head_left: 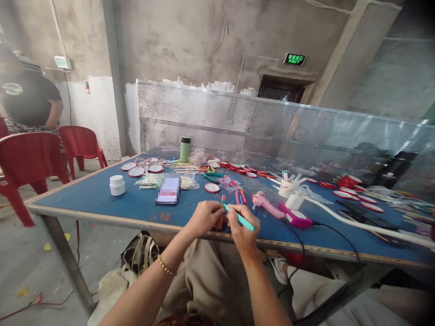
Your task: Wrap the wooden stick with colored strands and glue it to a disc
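My right hand [244,225] is closed around a turquoise marker-like pen [243,220], its tip pointing left toward my other hand. My left hand [205,217] is closed at the table's front edge, fingertips pinched together close to the pen tip. A small piece with a red and green end [223,198] sticks up between the two hands; whatever else the left fingers grip is hidden. Beyond the hands lie a round red-rimmed disc [211,188] and a tangle of pink and blue strings [229,183].
On the blue table [136,217] are a white jar [117,185], a phone [168,190], a green bottle [185,150], pliers [212,176] and a magenta box [296,216] with cables. A perforated metal screen [210,117] stands behind. A person [30,95] stands left near red chairs [34,154].
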A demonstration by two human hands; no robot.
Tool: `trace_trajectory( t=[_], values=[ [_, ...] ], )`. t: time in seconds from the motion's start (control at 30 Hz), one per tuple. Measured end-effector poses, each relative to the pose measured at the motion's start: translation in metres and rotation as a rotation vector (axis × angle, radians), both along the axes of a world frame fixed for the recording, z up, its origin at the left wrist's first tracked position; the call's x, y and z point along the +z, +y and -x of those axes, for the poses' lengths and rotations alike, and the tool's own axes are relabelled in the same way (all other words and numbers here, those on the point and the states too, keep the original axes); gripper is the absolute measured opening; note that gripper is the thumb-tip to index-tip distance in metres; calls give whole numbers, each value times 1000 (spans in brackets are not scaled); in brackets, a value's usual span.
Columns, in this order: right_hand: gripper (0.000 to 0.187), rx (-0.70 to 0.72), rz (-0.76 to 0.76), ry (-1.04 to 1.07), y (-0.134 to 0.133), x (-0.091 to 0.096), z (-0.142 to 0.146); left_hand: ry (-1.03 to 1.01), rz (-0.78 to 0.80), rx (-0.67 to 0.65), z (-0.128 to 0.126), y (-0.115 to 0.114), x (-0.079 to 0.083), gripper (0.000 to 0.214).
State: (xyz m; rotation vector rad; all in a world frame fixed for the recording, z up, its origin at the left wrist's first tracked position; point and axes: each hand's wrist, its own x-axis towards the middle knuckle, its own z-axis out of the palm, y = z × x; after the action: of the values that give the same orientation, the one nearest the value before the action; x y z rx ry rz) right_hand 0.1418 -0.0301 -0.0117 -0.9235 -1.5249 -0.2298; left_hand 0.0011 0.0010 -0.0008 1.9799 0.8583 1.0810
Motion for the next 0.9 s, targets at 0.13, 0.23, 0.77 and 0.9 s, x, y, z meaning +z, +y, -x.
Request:
trace_trajectory(
  t=[0.13,0.23,0.77,0.9],
  values=[
    [16,-4,2,2,-1,0,0,0,5,-1,0,0,0,29],
    [17,-1,17,-3,-1,0,0,-2,14,3,0,0,0,28],
    [17,2,18,-1,-1,0,0,-17,24,-7,0,0,-1,26],
    [17,-3,25,-20,-1,0,0,-12,25,4,0,0,0,27]
  ],
)
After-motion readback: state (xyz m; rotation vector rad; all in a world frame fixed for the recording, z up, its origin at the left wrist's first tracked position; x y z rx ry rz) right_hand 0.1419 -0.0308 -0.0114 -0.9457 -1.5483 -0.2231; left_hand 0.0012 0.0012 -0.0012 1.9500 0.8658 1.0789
